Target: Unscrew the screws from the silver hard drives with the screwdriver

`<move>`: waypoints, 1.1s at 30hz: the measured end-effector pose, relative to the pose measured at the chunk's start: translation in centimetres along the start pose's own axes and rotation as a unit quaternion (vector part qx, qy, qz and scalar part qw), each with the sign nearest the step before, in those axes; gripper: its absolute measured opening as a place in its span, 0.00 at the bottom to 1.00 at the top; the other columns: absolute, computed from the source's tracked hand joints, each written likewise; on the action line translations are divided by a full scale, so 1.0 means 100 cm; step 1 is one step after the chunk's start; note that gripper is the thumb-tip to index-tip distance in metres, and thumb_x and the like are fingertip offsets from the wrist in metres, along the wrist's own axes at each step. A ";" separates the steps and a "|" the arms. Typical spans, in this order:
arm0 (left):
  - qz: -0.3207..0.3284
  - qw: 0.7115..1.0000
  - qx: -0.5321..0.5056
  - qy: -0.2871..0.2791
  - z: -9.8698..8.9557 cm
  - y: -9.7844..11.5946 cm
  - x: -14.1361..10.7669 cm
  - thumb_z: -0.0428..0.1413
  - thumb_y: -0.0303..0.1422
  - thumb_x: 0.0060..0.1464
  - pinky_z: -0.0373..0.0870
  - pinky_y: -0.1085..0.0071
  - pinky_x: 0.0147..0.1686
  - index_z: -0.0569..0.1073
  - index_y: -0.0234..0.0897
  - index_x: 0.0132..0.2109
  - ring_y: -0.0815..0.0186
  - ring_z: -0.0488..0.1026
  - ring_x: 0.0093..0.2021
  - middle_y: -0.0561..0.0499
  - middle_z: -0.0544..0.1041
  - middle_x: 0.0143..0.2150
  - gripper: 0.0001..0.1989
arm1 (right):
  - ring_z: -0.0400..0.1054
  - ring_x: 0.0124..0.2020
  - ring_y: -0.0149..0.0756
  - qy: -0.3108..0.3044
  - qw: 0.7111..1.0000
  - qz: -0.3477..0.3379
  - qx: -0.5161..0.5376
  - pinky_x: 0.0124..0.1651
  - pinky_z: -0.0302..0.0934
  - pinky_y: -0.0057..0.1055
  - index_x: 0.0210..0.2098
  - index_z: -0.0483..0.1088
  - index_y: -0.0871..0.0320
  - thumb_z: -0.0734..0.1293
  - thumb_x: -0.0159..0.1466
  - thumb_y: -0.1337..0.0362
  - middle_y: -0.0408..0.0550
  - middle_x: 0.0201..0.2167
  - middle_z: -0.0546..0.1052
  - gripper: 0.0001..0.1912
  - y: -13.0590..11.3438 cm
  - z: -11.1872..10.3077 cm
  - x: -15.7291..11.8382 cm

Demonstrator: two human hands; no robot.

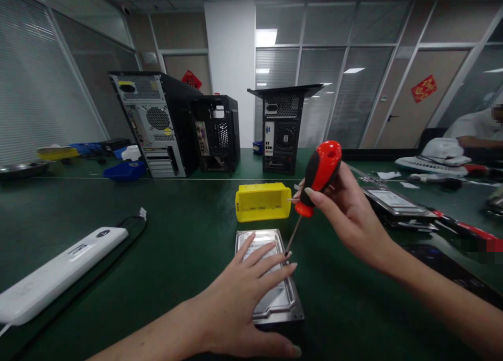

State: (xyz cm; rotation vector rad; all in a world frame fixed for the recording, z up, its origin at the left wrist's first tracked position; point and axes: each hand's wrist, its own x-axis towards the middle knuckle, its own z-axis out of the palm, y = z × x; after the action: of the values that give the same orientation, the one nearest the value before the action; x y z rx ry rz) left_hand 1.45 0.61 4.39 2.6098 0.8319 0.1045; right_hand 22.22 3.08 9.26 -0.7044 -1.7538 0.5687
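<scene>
A silver hard drive (281, 298) lies on the green table (176, 256), its label partly covered by my left hand (243, 293). The fingers of that hand are spread flat over the drive. My right hand (341, 204) grips a red and black screwdriver (324, 167), tilted, with its handle up. The screwdriver's tip meets the drive's right edge, close to my left fingertips. Just beyond the drive stands a yellow bin (263, 204), its open side facing me; a few small things lie inside.
Computer cases (157, 120) stand at the back, another (281, 130) right of them. A white power strip (66, 272) and cable lie left. Right are stacked hard drives (396, 201), a dark flat device (451, 272) and red-handled tools (463, 227). A person (475, 128) sits far right.
</scene>
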 end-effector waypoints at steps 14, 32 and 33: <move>0.027 0.999 0.019 0.031 0.003 -0.001 -0.002 0.53 0.54 0.49 0.25 0.44 0.61 0.51 0.46 0.66 0.46 0.41 0.67 0.50 0.50 0.68 0.41 | 0.69 0.39 0.34 0.009 1.000 0.021 -0.007 0.49 0.67 0.37 0.53 0.58 0.51 0.62 0.63 0.62 0.48 0.43 0.70 0.19 0.009 0.000 0.001; 0.022 0.999 0.021 0.022 0.002 0.000 -0.002 0.54 0.54 0.48 0.21 0.41 0.59 0.49 0.46 0.66 0.45 0.39 0.67 0.50 0.51 0.67 0.42 | 0.68 0.49 0.38 0.021 1.000 0.016 0.017 0.51 0.68 0.37 0.52 0.54 0.52 0.68 0.58 0.64 0.49 0.49 0.70 0.26 0.005 0.003 -0.002; 0.022 0.999 0.022 0.024 0.002 0.000 -0.002 0.54 0.54 0.48 0.21 0.41 0.59 0.49 0.46 0.66 0.45 0.40 0.67 0.50 0.51 0.67 0.42 | 0.68 0.49 0.38 0.025 0.999 0.015 0.017 0.52 0.67 0.38 0.52 0.55 0.52 0.68 0.58 0.64 0.49 0.49 0.70 0.25 0.004 0.002 -0.001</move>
State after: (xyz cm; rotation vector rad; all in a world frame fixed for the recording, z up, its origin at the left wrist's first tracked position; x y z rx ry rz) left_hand 1.32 0.46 4.19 2.6764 0.8014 0.1637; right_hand 22.09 3.25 8.87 -0.7158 -1.6858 0.5952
